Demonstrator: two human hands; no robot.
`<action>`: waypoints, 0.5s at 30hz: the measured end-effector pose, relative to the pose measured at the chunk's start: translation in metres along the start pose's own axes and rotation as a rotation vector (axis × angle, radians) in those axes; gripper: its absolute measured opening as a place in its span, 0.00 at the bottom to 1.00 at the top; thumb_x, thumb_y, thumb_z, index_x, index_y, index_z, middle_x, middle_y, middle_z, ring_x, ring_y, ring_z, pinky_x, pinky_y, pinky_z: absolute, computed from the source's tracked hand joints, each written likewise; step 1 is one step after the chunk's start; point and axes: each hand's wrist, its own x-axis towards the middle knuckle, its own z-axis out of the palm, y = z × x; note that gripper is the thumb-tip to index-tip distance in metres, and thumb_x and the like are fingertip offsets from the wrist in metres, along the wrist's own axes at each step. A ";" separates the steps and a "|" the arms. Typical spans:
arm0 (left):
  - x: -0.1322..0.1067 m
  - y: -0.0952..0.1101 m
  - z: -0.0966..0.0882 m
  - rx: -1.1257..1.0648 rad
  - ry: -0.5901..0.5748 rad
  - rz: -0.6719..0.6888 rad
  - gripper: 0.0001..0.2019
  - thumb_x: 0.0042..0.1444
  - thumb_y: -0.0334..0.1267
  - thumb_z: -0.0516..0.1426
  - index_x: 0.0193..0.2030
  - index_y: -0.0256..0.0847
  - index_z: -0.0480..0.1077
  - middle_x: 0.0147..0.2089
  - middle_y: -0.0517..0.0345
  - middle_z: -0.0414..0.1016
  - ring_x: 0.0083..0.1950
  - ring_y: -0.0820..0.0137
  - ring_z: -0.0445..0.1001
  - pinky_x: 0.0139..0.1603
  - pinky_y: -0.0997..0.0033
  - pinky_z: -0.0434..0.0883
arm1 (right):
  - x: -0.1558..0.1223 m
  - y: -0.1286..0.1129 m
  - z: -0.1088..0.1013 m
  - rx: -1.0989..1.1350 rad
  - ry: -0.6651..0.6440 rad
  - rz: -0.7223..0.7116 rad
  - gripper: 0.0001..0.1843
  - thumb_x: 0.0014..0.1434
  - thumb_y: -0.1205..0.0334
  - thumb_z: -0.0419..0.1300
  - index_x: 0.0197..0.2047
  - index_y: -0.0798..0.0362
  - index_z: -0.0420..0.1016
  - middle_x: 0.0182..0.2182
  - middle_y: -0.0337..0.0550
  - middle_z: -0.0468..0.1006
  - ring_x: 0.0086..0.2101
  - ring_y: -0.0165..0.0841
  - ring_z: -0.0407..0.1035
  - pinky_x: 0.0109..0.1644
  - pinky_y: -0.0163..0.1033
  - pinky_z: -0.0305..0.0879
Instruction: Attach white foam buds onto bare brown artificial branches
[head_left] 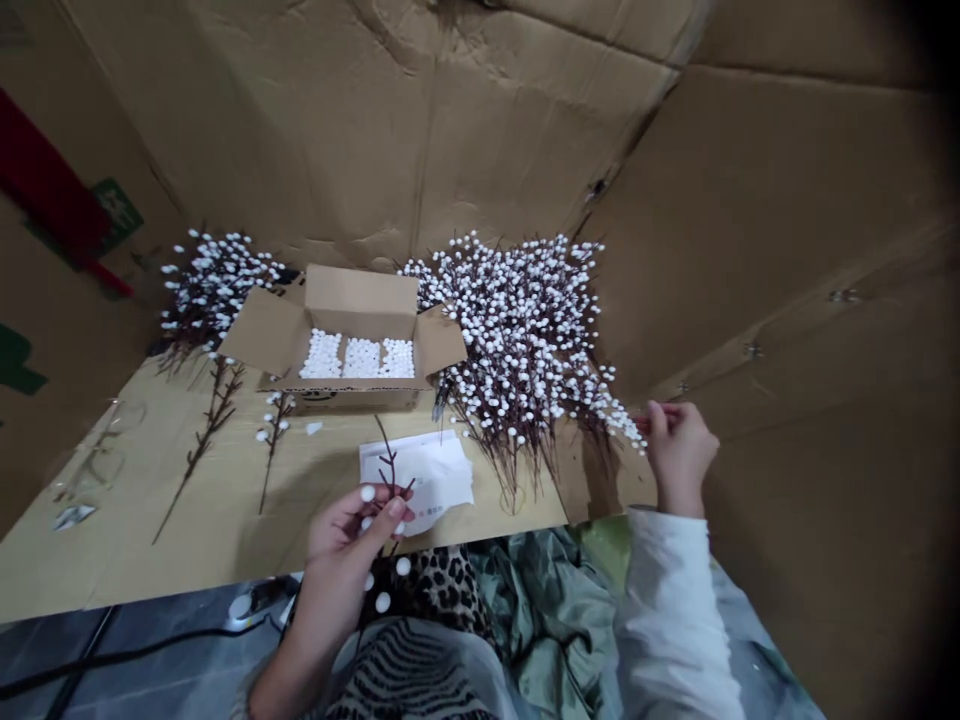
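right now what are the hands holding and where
The left hand grips a beaded branch around its middle; the right hand seemingly pinches a stem tip at the pile's edge.

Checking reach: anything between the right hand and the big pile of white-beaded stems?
Nothing visible. The right hand sits right at the outer beaded tips of the large pile of white-beaded stems, with no object between them.

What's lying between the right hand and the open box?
In the head view, a large heap of white-berried stems lies between the right hand and the open cardboard box, its tips nearly reaching the hand.
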 end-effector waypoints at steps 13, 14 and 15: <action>0.012 0.006 0.004 -0.133 0.148 -0.052 0.13 0.30 0.35 0.72 0.25 0.37 0.76 0.24 0.61 0.78 0.25 0.75 0.74 0.27 0.81 0.71 | 0.028 0.026 0.017 -0.321 -0.237 -0.034 0.26 0.59 0.60 0.56 0.59 0.59 0.68 0.46 0.61 0.76 0.40 0.45 0.71 0.41 0.44 0.61; 0.014 0.008 0.001 -0.152 0.164 -0.046 0.13 0.29 0.35 0.72 0.25 0.37 0.75 0.24 0.62 0.78 0.25 0.76 0.74 0.26 0.82 0.70 | 0.021 0.025 0.014 -0.316 -0.194 -0.027 0.26 0.59 0.59 0.55 0.60 0.60 0.67 0.47 0.63 0.75 0.41 0.46 0.71 0.41 0.45 0.61; 0.017 0.010 -0.002 -0.166 0.180 -0.036 0.14 0.29 0.34 0.72 0.25 0.37 0.75 0.24 0.62 0.78 0.25 0.76 0.74 0.26 0.83 0.70 | 0.014 0.023 0.011 -0.309 -0.148 -0.019 0.26 0.60 0.59 0.54 0.59 0.61 0.67 0.48 0.63 0.74 0.42 0.47 0.70 0.41 0.46 0.61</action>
